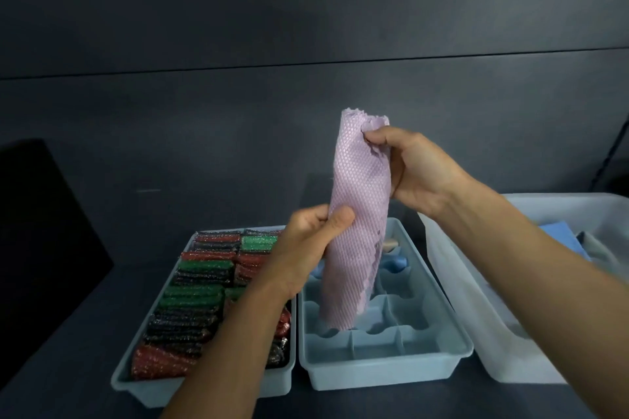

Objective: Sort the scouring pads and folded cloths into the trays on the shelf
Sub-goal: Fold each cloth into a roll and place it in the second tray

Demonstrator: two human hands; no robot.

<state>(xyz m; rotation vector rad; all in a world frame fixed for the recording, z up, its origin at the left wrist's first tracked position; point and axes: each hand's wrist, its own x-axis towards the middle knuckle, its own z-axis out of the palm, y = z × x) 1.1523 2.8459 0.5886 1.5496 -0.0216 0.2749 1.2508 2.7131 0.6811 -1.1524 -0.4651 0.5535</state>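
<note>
Hanging upright over the divided tray [384, 372], the lilac cloth [357, 214] is gripped by both hands: top edge pinched by right hand [420, 172] fingers, middle wrapped by left hand [304, 243] fingers. Long axis vertical; lower end points into the near compartments, left hand nearer.

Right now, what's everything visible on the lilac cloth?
The lilac cloth has a diamond waffle texture and zigzag-cut edges. It is folded into a long strip and held nearly upright. The right hand pinches its top, the left hand grips its middle. Its lower end hangs over the divided tray; contact there is unclear.
</note>
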